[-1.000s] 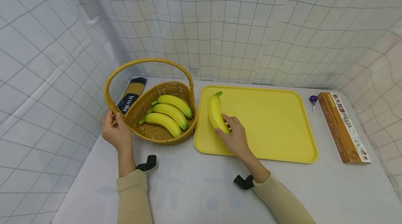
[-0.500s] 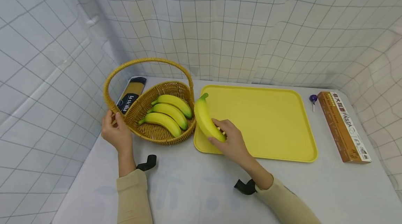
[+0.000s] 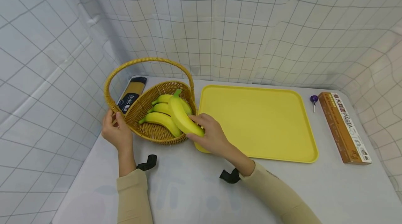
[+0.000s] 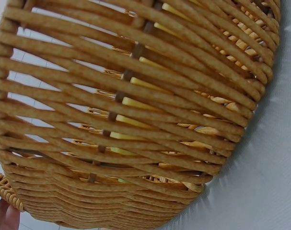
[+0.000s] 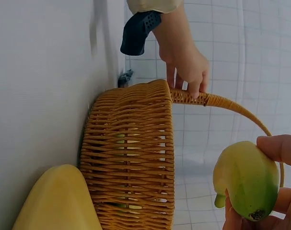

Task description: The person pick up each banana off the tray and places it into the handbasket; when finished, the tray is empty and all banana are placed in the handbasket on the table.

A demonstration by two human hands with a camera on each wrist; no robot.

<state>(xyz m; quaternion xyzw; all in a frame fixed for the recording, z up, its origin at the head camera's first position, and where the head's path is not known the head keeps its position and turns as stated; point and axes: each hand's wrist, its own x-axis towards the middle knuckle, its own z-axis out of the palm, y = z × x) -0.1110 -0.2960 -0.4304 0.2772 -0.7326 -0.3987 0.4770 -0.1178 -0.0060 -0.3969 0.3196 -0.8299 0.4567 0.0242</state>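
A wicker basket (image 3: 154, 136) with a tall arched handle stands at the left, holding three bananas (image 3: 160, 121) side by side. My left hand (image 3: 117, 131) pinches the lower left end of the handle; in the left wrist view the basket's woven side (image 4: 111, 105) fills most of the picture, with fingertips (image 4: 6, 215) at its lower left corner. My right hand (image 3: 210, 133) grips another banana (image 3: 182, 117) by its near end, over the basket's right rim. That banana's stem points away and partly covers those inside. In the right wrist view, thumb and fingers hold the banana (image 5: 248, 179) above the rim.
A yellow tray (image 3: 257, 122) lies right of the basket. Behind the basket's left side is a dark-labelled pasta packet (image 3: 130, 96). A purple lollipop (image 3: 313, 99) and a brown pasta box (image 3: 343, 128) lie at the right. Gridded white curtains (image 3: 232, 25) hang behind the table.
My right hand has carried the banana leftward from over the tray to over the basket. My left hand stays on the handle, and the basket has not moved.
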